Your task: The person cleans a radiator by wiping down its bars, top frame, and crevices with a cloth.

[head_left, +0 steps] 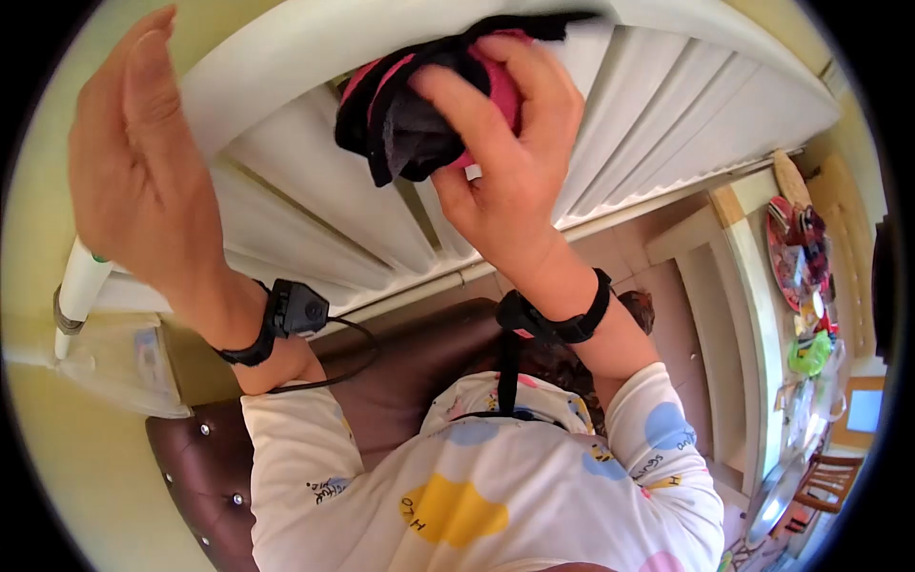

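A bunched black and pink cloth (410, 129) is pressed against the top of a white radiator (334, 191). My right hand (515, 143) grips it from the right, its fingers curled into the folds. At the upper left, my left hand (143, 162) is raised beside the radiator's end, fingers stretched out and together, with nothing in it. Both wrists wear black straps, and the left one carries a small black device (300, 308) with a cable.
A brown tufted leather seat (381, 367) lies below the radiator. A white pipe with a valve (81, 286) and a plastic bag (133, 367) are at the left. At the right stands a counter (739, 248) with a red tray (786, 262) and a green bag (810, 354).
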